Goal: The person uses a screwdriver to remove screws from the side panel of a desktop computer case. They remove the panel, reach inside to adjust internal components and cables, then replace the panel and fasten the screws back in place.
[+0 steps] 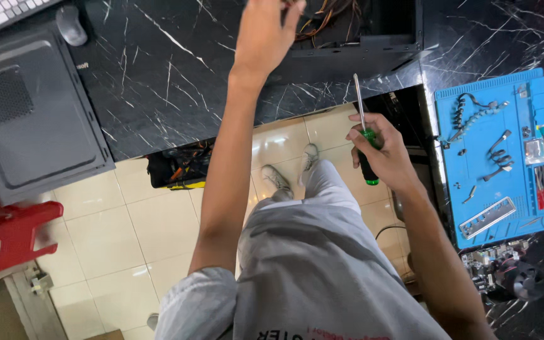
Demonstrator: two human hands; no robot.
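On the black marble desk (158, 75), the left hand (264, 34) reaches into the open computer case (360, 44) at the far edge, its grip hidden. The right hand (382, 154) clasps a green-handled screwdriver (365, 141), shaft pointing towards the case, off the near edge.

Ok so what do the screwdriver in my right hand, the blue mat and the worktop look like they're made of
Screwdriver: a bright, thin shaft, likely steel; the green and black handle looks like plastic or rubber.
Blue mat: matte with moulded compartments and ridges, probably silicone or soft rubber.
Worktop: glossy black with white veins, so polished marble or a marble-look stone.
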